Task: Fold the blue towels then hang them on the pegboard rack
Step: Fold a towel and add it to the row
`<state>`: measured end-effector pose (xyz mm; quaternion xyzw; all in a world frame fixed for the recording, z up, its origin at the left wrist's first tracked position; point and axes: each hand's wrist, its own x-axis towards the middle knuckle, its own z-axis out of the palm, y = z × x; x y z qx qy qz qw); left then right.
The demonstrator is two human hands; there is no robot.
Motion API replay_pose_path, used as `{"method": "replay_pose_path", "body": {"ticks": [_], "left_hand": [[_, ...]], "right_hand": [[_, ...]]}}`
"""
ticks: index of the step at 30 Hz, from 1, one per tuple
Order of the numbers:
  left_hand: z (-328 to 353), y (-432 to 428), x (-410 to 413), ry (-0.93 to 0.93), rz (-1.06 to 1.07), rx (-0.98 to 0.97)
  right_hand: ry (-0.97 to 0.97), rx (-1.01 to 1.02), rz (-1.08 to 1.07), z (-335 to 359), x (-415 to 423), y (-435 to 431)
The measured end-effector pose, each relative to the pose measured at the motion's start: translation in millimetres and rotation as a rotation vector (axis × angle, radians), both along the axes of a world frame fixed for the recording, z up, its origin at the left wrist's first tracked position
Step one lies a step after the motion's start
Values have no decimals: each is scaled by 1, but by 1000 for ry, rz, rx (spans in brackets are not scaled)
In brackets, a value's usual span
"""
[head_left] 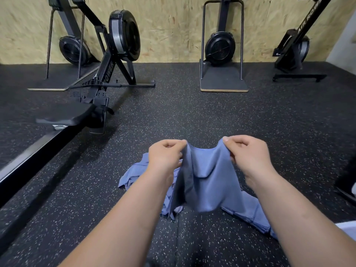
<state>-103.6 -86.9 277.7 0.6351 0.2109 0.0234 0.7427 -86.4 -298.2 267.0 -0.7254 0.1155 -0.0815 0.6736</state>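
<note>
Holding one blue towel (208,182) up by its top edge, the person is at the start of the folding step. The left hand (165,153) pinches one upper corner and the right hand (248,151) pinches the other. On both hands the fingers (238,140) are curled closed on the cloth. The two hands are near each other, so the edge between them sags and the towel hangs in loose folds, not flat. Its lower end comes down close to the floor (192,116); I cannot tell if it touches.

Under it a pile (133,174) of more blue towels lies crumpled on the floor, spreading out to both sides. A rower (107,74) stands to the left, and more machines stand by the wood wall (173,26). No pegboard rack is in view.

I judge that the task is at an early stage: no folded towel can be seen, and nothing is hung. The next move probably calls for pulling the hands apart to make the top edge straight. After that the corners should come together so that the cloth halves evenly. Both corners need a firm grip, because the cloth looks thin and limp and may slip or twist.
</note>
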Motion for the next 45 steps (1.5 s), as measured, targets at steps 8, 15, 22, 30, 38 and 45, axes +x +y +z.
{"method": "replay_pose_path", "body": {"ticks": [8, 15, 22, 30, 38, 45], "left_hand": [[-9, -25, -4, -64, -63, 121], [-7, -35, -10, -110, -66, 134], [-6, -35, -14, -99, -84, 101], [3, -36, -17, -52, -155, 2], [19, -23, -15, -23, -329, -40], [-4, 9, -7, -135, -421, 912]], "right_hand": [[-112, -258, 113, -3, -14, 30], [-174, -348, 94, -1, -25, 39], [-208, -369, 52, -4, -27, 42], [-321, -499, 98, -5, -35, 45], [-313, -622, 75, 2, -20, 24], [-280, -494, 129, 7, -12, 4]]}}
